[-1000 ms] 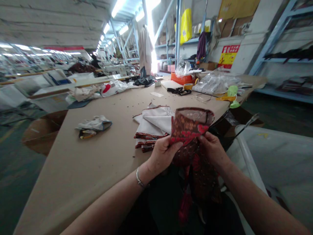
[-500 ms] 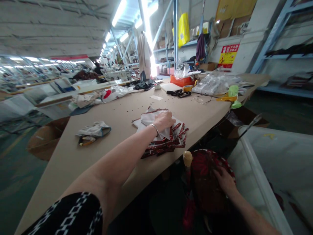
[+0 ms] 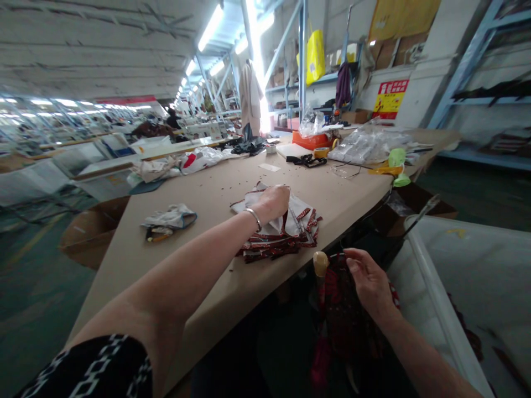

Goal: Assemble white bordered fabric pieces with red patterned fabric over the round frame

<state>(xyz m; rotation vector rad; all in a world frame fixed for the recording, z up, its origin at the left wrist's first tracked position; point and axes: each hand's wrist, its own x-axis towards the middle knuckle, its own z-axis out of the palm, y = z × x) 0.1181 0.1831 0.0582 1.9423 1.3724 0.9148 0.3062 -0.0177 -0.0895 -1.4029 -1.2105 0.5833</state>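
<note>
Our left hand [image 3: 271,202] presses bunched fingers onto the white, red-edged fabric stack [image 3: 286,237], which a hard drag could skew, while our half-open right hand [image 3: 369,279] hovers over dark red patterned cloth [image 3: 338,315], which could slip down if loosely held.

We see our L hand [image 3: 269,203], w/ metal bangle [image 3: 253,219], resting on a stack of folded white & red fabric [image 3: 282,249] on a tan worktable [image 3: 199,287]. R hand [image 3: 369,282], fingers loosely curled, is just above dark red patterned cloth [image 3: 336,315], near a cream knob [image 3: 320,263].
</note>
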